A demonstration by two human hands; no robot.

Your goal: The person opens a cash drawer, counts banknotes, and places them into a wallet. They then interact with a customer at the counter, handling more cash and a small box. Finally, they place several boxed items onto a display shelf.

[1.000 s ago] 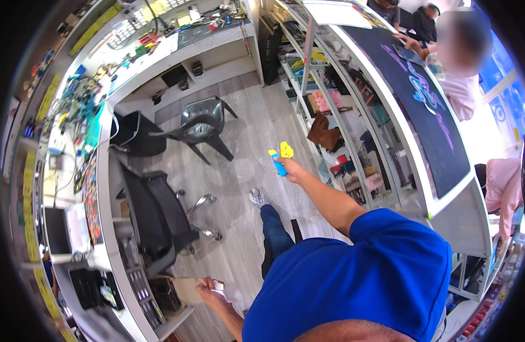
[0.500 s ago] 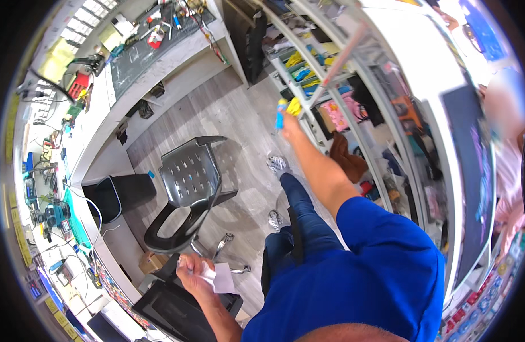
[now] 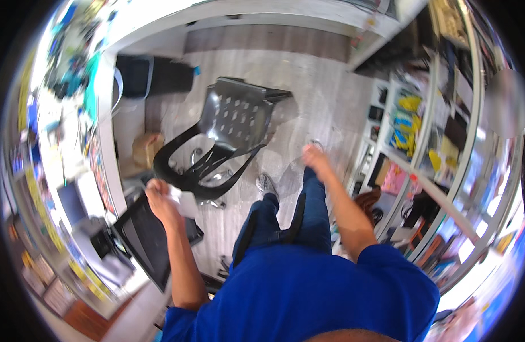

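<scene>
My left hand [image 3: 162,199] is closed around a crumpled white paper [image 3: 186,203], which sticks out to the right of the fingers. It is beside a black office chair [image 3: 165,242] with a mesh-like surface. My right hand [image 3: 315,157] hangs in front of my right leg, fingers curled in and a little blurred. Whether anything is inside it is hidden. A second black chair [image 3: 237,117] with a slotted plastic back stands on the floor ahead, between and beyond my hands.
On the right, open shelves [image 3: 410,165] hold blue and yellow packages [image 3: 406,132] and a pink item [image 3: 394,178]. A black bin [image 3: 171,78] lies under the left bench, near a cardboard box [image 3: 148,149]. A cluttered worktop [image 3: 66,122] runs along the left.
My view has swung to the right. My right hand has come back from the shelf side, and the blue and yellow item in it no longer shows. My left hand still holds the paper.
</scene>
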